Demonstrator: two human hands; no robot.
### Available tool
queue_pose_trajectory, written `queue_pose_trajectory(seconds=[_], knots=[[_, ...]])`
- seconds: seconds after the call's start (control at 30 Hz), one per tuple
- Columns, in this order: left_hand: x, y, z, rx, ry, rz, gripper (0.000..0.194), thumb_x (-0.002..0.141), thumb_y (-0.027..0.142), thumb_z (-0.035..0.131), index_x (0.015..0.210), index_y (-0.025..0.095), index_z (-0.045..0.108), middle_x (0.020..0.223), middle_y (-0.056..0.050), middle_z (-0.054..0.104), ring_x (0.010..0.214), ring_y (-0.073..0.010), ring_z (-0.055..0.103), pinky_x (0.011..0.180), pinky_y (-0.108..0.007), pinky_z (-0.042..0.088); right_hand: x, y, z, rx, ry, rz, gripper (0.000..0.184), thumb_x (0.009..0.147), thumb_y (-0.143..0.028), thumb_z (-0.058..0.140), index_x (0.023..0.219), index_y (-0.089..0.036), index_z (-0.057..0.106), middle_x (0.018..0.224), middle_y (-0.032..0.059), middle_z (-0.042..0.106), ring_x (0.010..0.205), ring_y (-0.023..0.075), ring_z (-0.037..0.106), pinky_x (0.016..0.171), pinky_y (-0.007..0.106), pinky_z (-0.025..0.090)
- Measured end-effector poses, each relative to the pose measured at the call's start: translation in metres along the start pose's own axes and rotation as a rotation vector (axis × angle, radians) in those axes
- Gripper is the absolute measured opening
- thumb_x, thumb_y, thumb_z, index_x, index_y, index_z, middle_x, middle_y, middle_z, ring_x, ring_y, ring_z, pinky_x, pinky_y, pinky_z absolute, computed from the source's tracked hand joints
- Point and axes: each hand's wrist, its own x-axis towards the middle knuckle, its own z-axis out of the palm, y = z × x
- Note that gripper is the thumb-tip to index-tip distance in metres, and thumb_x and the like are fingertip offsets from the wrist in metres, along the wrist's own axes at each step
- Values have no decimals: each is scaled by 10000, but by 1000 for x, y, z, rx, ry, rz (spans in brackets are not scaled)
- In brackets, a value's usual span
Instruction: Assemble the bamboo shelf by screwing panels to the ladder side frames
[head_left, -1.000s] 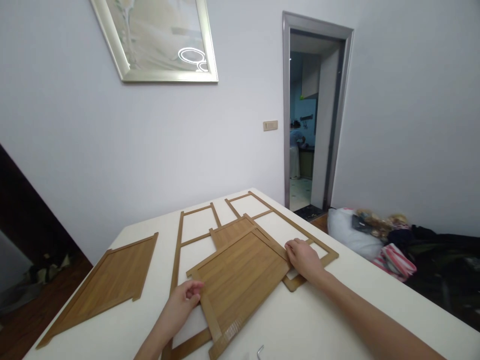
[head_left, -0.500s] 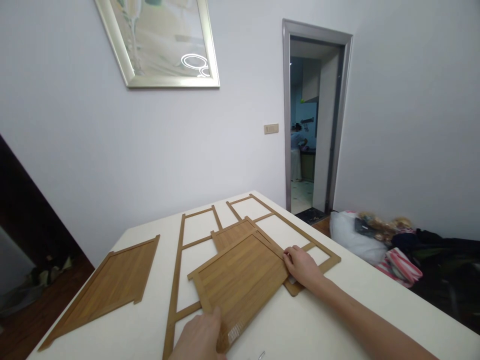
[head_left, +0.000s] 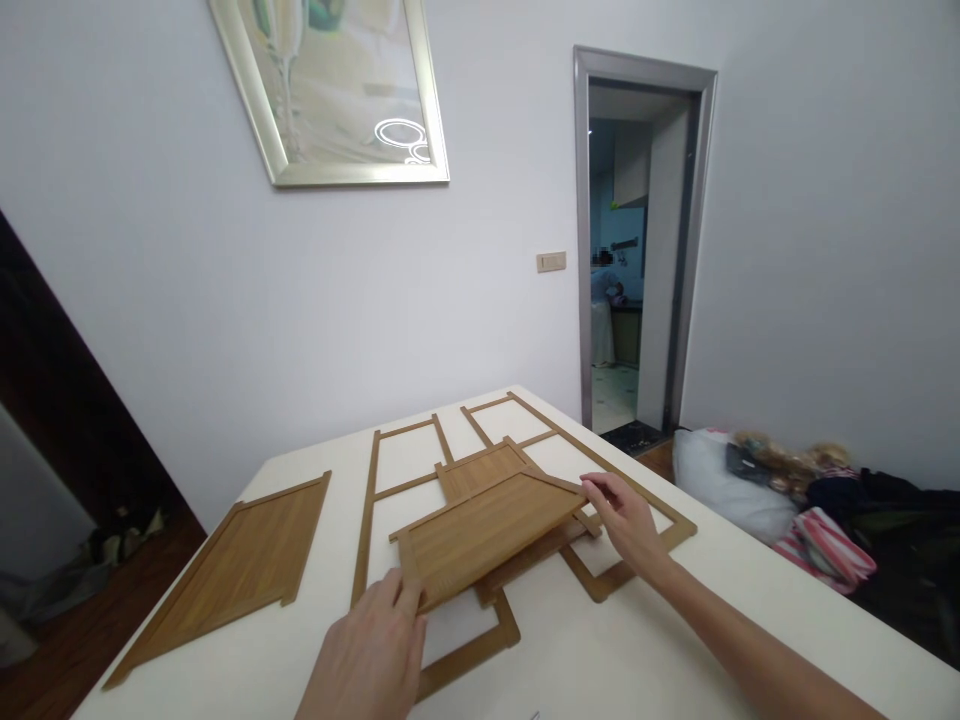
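Wooden panel [head_left: 487,525] | left hand [head_left: 371,645]: fingers closed on edge | right hand [head_left: 624,518]: fingertips pinching corner

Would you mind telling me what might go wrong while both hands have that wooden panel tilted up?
The top panel might slip, since the right hand seems to have only its fingertips at one corner. If it did, its raised near edge could knock or scratch the lower panel beneath. The panels also overlap the open frames, so a sideways drag might shift them.
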Motion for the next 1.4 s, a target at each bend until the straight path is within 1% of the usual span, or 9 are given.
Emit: queue_pose_trajectory(seconds=[0.2, 0.4, 0.57, 0.73, 0.83, 0.9, 1.03, 1.23, 1.4], knots=[[5, 1, -11, -107, 209, 70, 281, 760, 347, 698, 1033, 293, 737, 971, -96, 626, 736, -237, 551, 646, -274, 426, -4, -20, -5, 315, 86, 64, 442, 848, -571, 594, 1116, -220, 615, 1082, 92, 682, 860, 232, 652, 839, 398, 529], [5, -7, -8, -163, 242, 135, 251, 783, 339, 713, 1022, 264, 741, 1019, -103, 696, 947, -291, 603, 937, -314, 411, -6, -4, 7, 476, 72, 106, 538, 821, -484, 645, 1288, -250, 514, 1246, 105, 616, 942, 233, 652, 852, 440, 564], [4, -8, -17, -39, 396, 203, 249, 799, 359, 676, 1017, 250, 727, 1035, -100, 724, 977, -302, 624, 948, -341, 414, -6, 17, 17, 373, -50, 146, 590, 787, -468, 660, 1316, -245, 523, 1304, 127, 592, 1027, 256, 638, 851, 448, 566], [2, -2, -35, 123, 518, 251, 246, 879, 393, 540, 1027, 259, 683, 1037, -86, 730, 1010, -283, 650, 909, -343, 464, -6, 10, 15, 341, -99, 143, 597, 806, -545, 632, 1335, -278, 552, 1402, 105, 556, 1172, 281, 589, 957, 460, 508], [4, -7, -49, 137, 528, 142, 298, 883, 457, 493, 1006, 260, 680, 1018, -67, 739, 913, -266, 687, 847, -345, 508, -5, 2, 10, 312, -154, 148, 530, 820, -599, 599, 1229, -266, 641, 1294, 90, 638, 1173, 292, 578, 974, 439, 478], [8, -14, -56, 85, 480, 19, 342, 855, 509, 511, 1000, 258, 692, 1006, -53, 748, 819, -254, 704, 771, -338, 542, -3, -1, 7, 295, -210, 138, 465, 829, -632, 570, 1029, -234, 703, 1079, 77, 709, 1046, 281, 611, 898, 397, 492], [20, -27, -58, -178, 401, -211, 468, 787, 589, 588, 1054, 225, 707, 980, -54, 755, 727, -241, 705, 679, -332, 574, -1, -1, 5, 292, -269, 109, 491, 836, -661, 534, 660, -205, 578, 684, 0, 587, 701, 181, 535, 671, 300, 446], [38, -41, -35, -711, 288, -360, 617, 717, 542, 734, 1184, 151, 633, 995, -92, 726, 790, -225, 704, 747, -373, 599, -2, 5, 10, 283, -210, 291, 491, 789, -673, 535, 610, -218, 487, 556, -50, 375, 521, 126, 360, 467, 257, 294], [50, -93, -25, -508, 313, -406, 480, 775, 447, 678, 1119, 116, 633, 1082, -141, 684, 838, -232, 718, 737, -359, 591, 0, 12, 13, 177, -166, 388, 462, 757, -644, 544, 576, -227, 459, 516, -44, 389, 496, 131, 367, 460, 268, 291]])
